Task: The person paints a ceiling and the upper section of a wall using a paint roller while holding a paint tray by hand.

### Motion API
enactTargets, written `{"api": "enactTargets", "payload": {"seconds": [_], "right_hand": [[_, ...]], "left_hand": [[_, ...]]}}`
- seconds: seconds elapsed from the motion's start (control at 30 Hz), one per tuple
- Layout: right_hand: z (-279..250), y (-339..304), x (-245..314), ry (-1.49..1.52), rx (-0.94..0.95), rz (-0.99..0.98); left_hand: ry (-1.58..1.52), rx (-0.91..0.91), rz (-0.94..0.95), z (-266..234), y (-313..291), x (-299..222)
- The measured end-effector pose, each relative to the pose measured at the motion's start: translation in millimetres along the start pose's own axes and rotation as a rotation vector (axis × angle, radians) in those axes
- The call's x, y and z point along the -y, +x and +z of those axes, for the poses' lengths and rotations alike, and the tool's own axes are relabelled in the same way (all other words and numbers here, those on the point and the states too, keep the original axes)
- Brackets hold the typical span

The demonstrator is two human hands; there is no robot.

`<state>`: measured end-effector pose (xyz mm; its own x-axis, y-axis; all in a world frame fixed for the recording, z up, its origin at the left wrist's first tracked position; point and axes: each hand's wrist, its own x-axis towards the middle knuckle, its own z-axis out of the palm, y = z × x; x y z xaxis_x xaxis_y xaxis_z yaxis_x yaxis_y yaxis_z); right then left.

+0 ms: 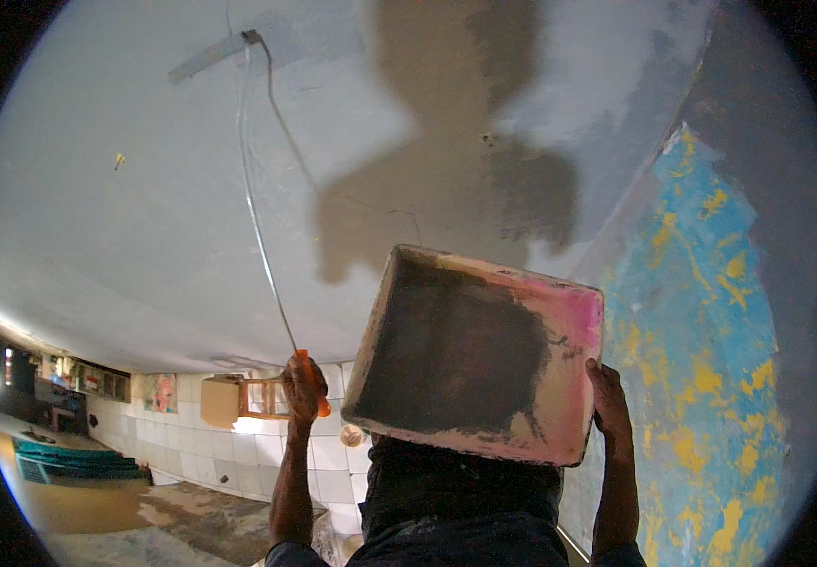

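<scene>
My left hand (301,389) is closed around the orange handle of a paint roller (255,203). From it a long thin metal rod runs up to a grey roller sleeve (208,60), which lies against the pale grey painted surface (144,236). My right hand (609,399) grips the right edge of a rectangular paint tray (569,378), its thumb over the rim and the other fingers hidden behind. Dark grey paint covers much of the tray's inside, with pink and beige patches showing toward the right. The tray is tilted in front of my body.
A blue patch with yellow flecks (701,378) stands on the right, bordered by darker grey. White tiles (182,439) line the wall at lower left, near a cardboard box (221,401) and a wooden frame (265,399). Green stacked material (73,463) lies farther left.
</scene>
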<state>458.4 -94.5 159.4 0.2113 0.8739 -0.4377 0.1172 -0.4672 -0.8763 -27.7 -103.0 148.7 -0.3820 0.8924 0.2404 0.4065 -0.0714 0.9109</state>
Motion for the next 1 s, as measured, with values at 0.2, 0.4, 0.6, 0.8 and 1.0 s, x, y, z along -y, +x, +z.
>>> {"api": "enactTargets", "payload": {"seconds": [0.2, 0.4, 0.6, 0.8, 1.0], "right_hand": [[21, 9, 3, 0.037, 0.094, -0.085], [27, 4, 21, 0.084, 0.164, -0.081], [25, -3, 34, -0.154, 0.163, -0.028], [46, -31, 70, -0.428, -0.401, -0.546], [73, -61, 90, -0.787, -0.424, -0.686]], "left_hand": [[-0.026, 0.01, 0.05, -27, -6, -39], [-0.299, 0.076, -0.107, -25, -10, -65], [-0.186, 0.141, -0.01, -15, -12, -100], [-0.178, 0.271, -0.033, -14, -26, -127], [-0.161, 0.39, 0.024, 3, -23, -168]]}}
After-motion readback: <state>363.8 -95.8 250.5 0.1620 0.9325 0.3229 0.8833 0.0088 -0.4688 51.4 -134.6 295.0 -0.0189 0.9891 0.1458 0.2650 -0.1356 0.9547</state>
